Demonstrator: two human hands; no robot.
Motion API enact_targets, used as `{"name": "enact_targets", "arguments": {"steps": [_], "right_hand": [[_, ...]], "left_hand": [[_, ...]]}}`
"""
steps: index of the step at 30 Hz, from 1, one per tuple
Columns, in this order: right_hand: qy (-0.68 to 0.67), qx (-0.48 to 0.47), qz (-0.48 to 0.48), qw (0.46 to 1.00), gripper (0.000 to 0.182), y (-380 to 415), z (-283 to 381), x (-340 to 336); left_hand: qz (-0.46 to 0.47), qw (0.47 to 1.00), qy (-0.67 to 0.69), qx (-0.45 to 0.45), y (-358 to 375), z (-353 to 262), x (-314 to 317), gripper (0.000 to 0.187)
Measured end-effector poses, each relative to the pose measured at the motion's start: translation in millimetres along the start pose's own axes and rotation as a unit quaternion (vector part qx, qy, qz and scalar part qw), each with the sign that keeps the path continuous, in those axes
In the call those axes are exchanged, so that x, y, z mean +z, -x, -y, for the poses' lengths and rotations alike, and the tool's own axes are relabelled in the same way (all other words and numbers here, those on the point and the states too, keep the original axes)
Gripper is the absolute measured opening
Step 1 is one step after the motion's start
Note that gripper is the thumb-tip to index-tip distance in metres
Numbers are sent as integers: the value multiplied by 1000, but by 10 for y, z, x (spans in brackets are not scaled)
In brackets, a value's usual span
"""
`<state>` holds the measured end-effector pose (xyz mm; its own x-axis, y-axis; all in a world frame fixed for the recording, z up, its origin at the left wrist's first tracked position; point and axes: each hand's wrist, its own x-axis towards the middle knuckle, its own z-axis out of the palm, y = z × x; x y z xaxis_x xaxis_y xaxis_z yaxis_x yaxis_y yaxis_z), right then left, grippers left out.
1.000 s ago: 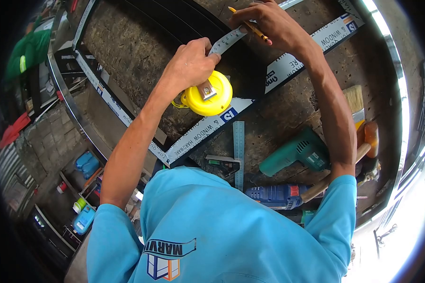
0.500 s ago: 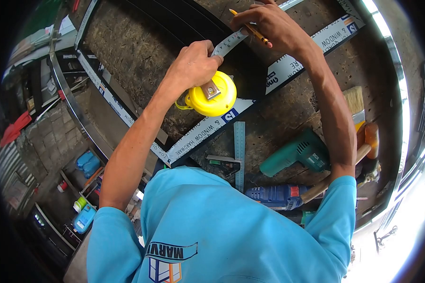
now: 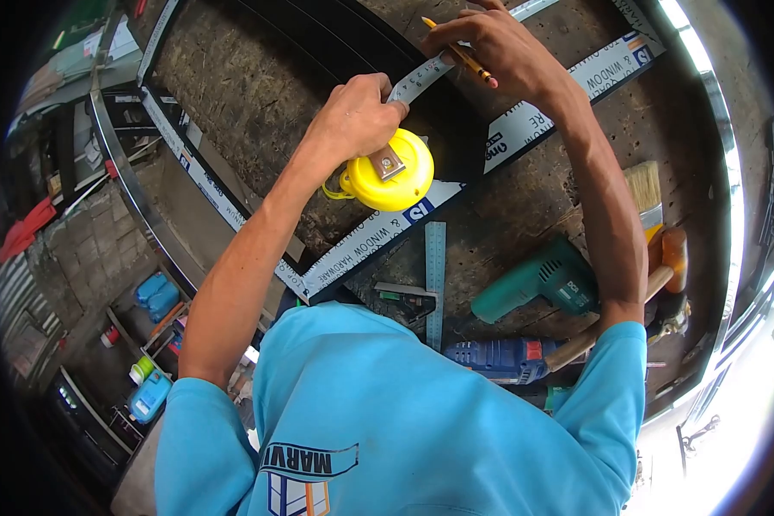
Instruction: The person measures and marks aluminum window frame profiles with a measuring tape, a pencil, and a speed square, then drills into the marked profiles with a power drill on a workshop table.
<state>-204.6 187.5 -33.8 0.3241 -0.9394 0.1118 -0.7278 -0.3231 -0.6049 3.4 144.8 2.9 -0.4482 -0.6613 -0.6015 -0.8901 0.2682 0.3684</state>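
Observation:
My left hand [image 3: 359,113] is closed at the mouth of a round yellow tape measure [image 3: 390,176], whose metal belt clip faces up. A short length of the pale blade [image 3: 419,79] arches from it toward my right hand [image 3: 496,50]. A yellow pencil [image 3: 461,52] is gripped in the right hand, its point to the upper left. The blade reaches the right fingers, though their exact hold on it is partly hidden. Beneath both hands lies a dark frame [image 3: 365,243] with printed protective film along its bars. A black panel or profile [image 3: 318,39] crosses inside it.
On the worn wooden bench lie a combination square [image 3: 435,279], a green power tool [image 3: 537,284], a blue power tool [image 3: 499,357], a hammer [image 3: 662,277] and a paintbrush [image 3: 643,189]. A metal rail [image 3: 112,163] curves past at left, with blue containers [image 3: 150,397] on the lower level.
Both hands keep almost the same pose, with the tape measure and pencil still held. The view has shifted very slightly.

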Motion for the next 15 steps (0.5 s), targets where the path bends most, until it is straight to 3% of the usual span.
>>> {"name": "enact_targets", "arguments": {"steps": [15], "right_hand": [[-13, -19, -22, 999, 21, 8, -52, 50]], "left_hand": [[-16, 1000, 10, 11, -2, 23, 36, 30]]}}
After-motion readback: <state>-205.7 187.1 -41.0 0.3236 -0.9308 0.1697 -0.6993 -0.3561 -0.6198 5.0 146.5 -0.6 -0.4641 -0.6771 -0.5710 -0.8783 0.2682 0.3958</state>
